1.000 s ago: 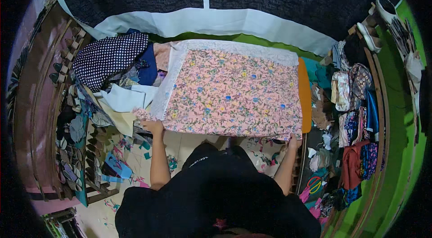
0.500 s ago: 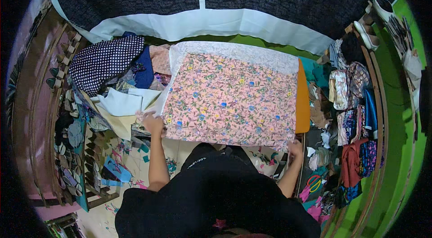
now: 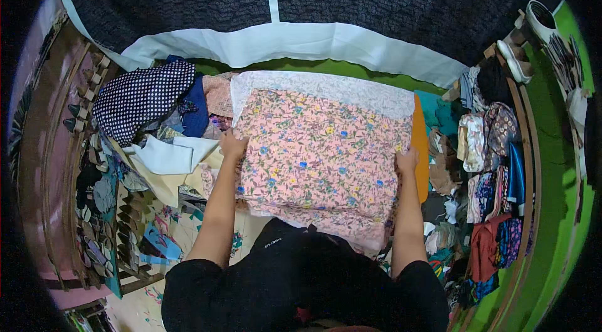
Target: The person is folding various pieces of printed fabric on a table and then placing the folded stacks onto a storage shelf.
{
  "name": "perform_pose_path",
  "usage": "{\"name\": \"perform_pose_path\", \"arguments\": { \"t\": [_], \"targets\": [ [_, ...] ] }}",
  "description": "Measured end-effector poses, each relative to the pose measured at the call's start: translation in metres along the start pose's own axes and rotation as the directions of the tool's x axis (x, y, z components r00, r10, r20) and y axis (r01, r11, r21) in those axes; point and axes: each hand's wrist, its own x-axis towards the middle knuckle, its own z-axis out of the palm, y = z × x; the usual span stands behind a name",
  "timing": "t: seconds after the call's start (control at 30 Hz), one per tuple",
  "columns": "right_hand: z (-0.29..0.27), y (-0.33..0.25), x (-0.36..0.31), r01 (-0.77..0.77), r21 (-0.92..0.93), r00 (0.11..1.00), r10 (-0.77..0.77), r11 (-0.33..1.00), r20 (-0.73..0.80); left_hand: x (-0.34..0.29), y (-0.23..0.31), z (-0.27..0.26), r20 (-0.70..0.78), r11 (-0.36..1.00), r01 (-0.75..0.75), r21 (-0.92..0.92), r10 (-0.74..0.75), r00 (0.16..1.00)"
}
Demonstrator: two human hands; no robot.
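A pink floral fabric [image 3: 320, 156] is spread in front of me, and its near part drapes over the table edge toward my lap. Its far strip shows a whitish reverse side [image 3: 326, 85]. At the left side edge, my left hand [image 3: 232, 146] is closed on the cloth. My right hand [image 3: 407, 159] grips the opposite side edge, its fingers partly hidden. An orange board or panel [image 3: 421, 144] shows from under the fabric beside the right hand.
Left of the fabric lie white cloth pieces [image 3: 166, 155] and a dark polka-dot cloth [image 3: 144, 101]. Hanging clothes and scraps, including a red cloth [image 3: 489, 238], fill the right. Wooden racks flank both sides. A dark curtain [image 3: 389, 12] hangs at the back.
Both hands have moved away from me, up along the fabric's side edges. The fabric's near part now hangs farther down toward my lap.
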Motion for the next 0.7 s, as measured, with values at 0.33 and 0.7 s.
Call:
{"name": "perform_pose_path", "arguments": {
  "t": [0.33, 0.7],
  "targets": [
    [0.054, -0.126, 0.043, 0.586, -0.055, 0.81, -0.581, 0.809, 0.078, 0.036, -0.026, 0.022, -0.235, 0.918, -0.254, -0.304, 0.186, 0.954],
    [0.076, -0.165, 0.057, 0.629, 0.214, 0.635, -0.653, 0.748, 0.414, -0.026, 0.041, -0.058, 0.057, 0.449, -0.098, -0.888, 0.32, 0.946]
  ]
}}
